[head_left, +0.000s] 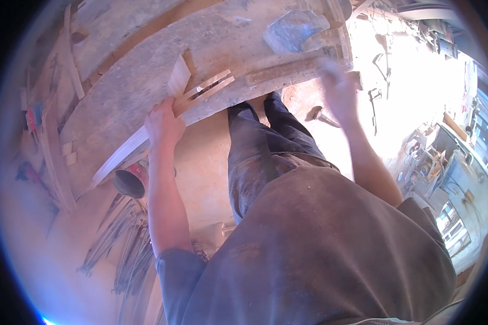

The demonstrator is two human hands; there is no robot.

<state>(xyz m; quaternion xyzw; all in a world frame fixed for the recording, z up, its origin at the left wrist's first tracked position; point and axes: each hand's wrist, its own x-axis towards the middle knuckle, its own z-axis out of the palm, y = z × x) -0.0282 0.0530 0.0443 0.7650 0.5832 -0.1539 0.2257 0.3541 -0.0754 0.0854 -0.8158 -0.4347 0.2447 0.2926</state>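
Observation:
My left hand (165, 123) is closed around a pale wooden workpiece (210, 89) at the near edge of the workbench (222, 40). Beyond the hand this piece ends in two prongs with a slot between them. A short, flat piece of wood (179, 76) rises at an angle beside it, and a long light strip (119, 156) runs from under the hand toward the lower left; whether these are joined is hidden by my fingers. My right hand (339, 86) is raised at the bench's right end, smeared by motion, so its fingers and anything in them cannot be made out.
A clear plastic bag (295, 32) lies on the bench's far right. Below the bench at left are a round can (131, 181) and several metal clamps (116, 244). Long boards (54, 146) lean at far left. A brush-like tool (324, 116) is on the floor by my legs.

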